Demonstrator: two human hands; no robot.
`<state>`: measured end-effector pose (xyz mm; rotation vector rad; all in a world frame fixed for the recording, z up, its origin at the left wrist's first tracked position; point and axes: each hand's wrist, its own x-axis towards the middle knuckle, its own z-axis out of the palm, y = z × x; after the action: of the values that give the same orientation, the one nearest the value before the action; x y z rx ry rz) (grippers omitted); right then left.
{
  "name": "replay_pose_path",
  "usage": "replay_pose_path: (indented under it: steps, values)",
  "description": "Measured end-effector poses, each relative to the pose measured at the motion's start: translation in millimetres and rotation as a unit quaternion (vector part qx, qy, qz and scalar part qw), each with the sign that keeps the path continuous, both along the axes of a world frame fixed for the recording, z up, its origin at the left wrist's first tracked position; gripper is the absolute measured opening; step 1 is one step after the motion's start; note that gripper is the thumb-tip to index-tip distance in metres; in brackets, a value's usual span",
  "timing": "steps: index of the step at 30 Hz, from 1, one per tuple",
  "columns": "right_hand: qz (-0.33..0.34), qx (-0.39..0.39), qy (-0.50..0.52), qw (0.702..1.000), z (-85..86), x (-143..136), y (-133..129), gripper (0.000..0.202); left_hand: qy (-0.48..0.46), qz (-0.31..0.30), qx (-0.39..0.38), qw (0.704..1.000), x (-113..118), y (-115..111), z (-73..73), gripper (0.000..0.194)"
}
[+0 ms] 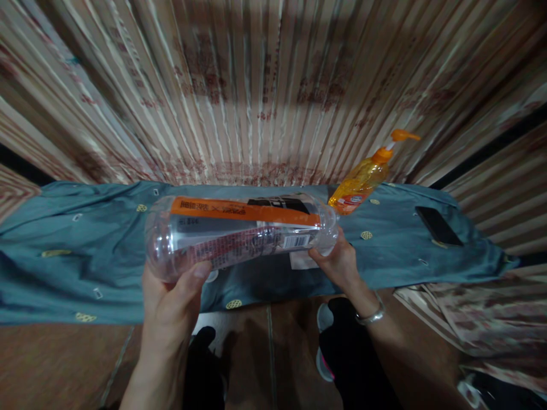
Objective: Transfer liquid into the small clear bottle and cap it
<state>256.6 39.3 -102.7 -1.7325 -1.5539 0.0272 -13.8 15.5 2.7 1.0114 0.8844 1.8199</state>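
Note:
A large clear plastic bottle [239, 230] with an orange, black and printed label lies level in the air between my hands, above the cloth-covered surface. My left hand [173, 296] is closed round its base, thumb along the near side. At the other end, my right hand [337, 259] grips the bottle near its neck, with some fingers hidden behind it. No liquid shows inside. Just beyond the neck end stands an orange pump bottle [359, 182] of yellow liquid. A pale flat piece [304, 261] shows partly under the bottle.
A blue-green patterned cloth [393, 250] covers the narrow surface. A dark phone [438, 226] lies toward its right end. Behind it hangs a pleated, patterned curtain [265, 102]. Below are a brown tiled floor [252, 364] and my feet.

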Motion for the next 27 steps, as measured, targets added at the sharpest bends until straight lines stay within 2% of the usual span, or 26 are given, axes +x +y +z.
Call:
replay_pose_path:
  steps: [18,27]
  values:
    - [0.008,0.011,0.008,1.000,-0.1,-0.4,-0.2,0.071,-0.001,-0.012,0.007,1.000,-0.8,-0.2,-2.4,0.050]
    - [0.008,0.002,0.017,1.000,0.8,-0.3,-0.4,0.061,0.002,-0.003,0.002,1.000,-0.5,0.0,-1.7,0.049]
